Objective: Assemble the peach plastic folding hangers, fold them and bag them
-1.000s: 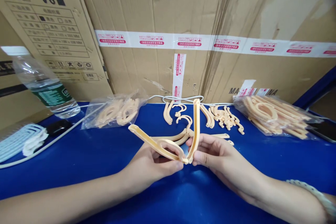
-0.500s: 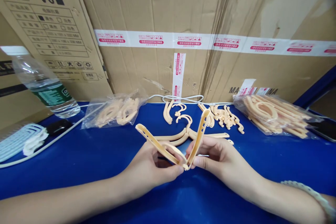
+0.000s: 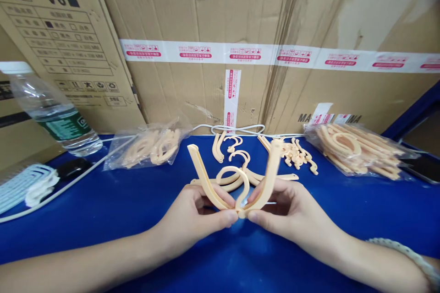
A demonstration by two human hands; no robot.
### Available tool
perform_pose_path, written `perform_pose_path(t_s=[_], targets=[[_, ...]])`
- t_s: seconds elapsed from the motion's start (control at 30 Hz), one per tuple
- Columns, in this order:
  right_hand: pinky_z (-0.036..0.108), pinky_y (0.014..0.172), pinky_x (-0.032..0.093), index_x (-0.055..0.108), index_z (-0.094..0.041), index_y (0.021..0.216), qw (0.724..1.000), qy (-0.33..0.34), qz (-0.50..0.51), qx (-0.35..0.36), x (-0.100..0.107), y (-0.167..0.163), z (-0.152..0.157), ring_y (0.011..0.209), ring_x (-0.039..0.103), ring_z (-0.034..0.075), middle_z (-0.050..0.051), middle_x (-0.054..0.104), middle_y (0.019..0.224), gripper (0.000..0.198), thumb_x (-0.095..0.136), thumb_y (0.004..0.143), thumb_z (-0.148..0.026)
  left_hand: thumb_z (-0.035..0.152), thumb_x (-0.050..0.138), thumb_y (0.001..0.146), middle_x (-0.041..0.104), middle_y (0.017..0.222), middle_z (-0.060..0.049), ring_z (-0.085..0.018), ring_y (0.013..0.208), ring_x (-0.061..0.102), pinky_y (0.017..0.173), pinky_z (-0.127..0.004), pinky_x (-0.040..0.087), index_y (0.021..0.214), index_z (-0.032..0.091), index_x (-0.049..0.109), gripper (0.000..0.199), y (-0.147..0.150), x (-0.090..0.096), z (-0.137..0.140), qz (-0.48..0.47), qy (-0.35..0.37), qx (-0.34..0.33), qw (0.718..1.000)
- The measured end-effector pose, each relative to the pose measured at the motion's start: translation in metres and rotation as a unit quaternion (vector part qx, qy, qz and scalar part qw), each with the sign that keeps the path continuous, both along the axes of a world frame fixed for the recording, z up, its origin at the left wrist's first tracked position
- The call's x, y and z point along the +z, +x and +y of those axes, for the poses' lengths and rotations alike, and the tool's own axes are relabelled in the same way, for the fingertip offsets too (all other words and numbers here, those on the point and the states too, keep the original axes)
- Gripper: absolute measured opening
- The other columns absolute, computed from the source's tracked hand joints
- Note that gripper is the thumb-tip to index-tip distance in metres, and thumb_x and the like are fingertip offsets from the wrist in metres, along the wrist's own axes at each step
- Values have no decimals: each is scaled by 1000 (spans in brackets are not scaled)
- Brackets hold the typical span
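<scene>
Between my two hands is a beige plastic folding hanger (image 3: pixel 242 213), its two arms raised in a V and its hook curving up between them. My left hand (image 3: pixel 195 210) is closed around the lower left arm, thumb near the joint. The lower right arm is pinched in my right hand (image 3: pixel 285 206), with the thumb in front. Just behind, partly covered by my hands, more hanger parts with spread arms (image 3: pixel 290 177) lie on the blue table. Farther back are loose hooks (image 3: pixel 234 143), a few curved arms (image 3: pixel 217 148) and a heap of small hooks (image 3: pixel 299 153).
A clear bag of hooks (image 3: pixel 165 146) lies back left, and a bag of hanger arms (image 3: pixel 357 149) back right, beside a dark phone (image 3: pixel 426 169). At left stand a water bottle (image 3: pixel 58 114) and a light blue brush (image 3: pixel 24 185). Cardboard boxes (image 3: pixel 192 9) wall the back; a white cable (image 3: pixel 85 169) crosses the table.
The hanger has turned in my hands: the slotted hollow side of its arms has swung away, and the hook now stands upright in the middle. Both hands keep their hold.
</scene>
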State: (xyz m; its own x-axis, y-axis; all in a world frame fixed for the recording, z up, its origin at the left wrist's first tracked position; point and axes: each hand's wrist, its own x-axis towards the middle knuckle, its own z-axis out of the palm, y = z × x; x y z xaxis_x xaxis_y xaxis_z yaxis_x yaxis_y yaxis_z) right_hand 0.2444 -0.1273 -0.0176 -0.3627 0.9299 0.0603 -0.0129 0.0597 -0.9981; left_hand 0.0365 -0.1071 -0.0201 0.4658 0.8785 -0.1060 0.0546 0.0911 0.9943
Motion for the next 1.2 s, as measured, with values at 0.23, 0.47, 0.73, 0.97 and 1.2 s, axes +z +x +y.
perform_pose_path(t_s=[0.23,0.47,0.73,0.97,1.2], targets=[[17,50,46,68,-16,81,984,117,-118,58,40,34,32,58,59,9,0,66,71,20,82,70,-27,25,83,69,69,64,3,-6,60,62,60,-12,49,77,17,71,17,-13,14,13,-68,26,59,996],[26,64,53,73,-17,86,924,215,-298,105,79,78,52,74,68,18,7,72,85,16,75,78,-31,26,87,66,69,73,2,-7,66,65,63,-11,55,77,17,73,19,-27,34,36,-146,-34,100,984],[25,69,46,65,-18,74,798,252,-524,158,74,85,48,76,62,15,1,66,78,10,65,70,-9,26,82,70,70,70,1,-11,65,65,58,-15,52,79,21,71,15,-52,49,64,82,155,-42,984],[24,64,43,68,-15,72,764,150,-600,182,72,77,45,71,62,15,1,68,76,11,68,69,-5,23,68,81,65,78,0,-14,72,59,65,-26,44,79,19,65,6,-50,42,58,306,437,-152,832],[24,57,39,70,-17,73,724,146,-659,142,61,75,51,67,63,16,2,69,75,7,77,72,-19,13,56,80,55,73,0,-16,70,48,58,-27,31,73,18,48,12,-42,31,43,376,512,-202,745]])
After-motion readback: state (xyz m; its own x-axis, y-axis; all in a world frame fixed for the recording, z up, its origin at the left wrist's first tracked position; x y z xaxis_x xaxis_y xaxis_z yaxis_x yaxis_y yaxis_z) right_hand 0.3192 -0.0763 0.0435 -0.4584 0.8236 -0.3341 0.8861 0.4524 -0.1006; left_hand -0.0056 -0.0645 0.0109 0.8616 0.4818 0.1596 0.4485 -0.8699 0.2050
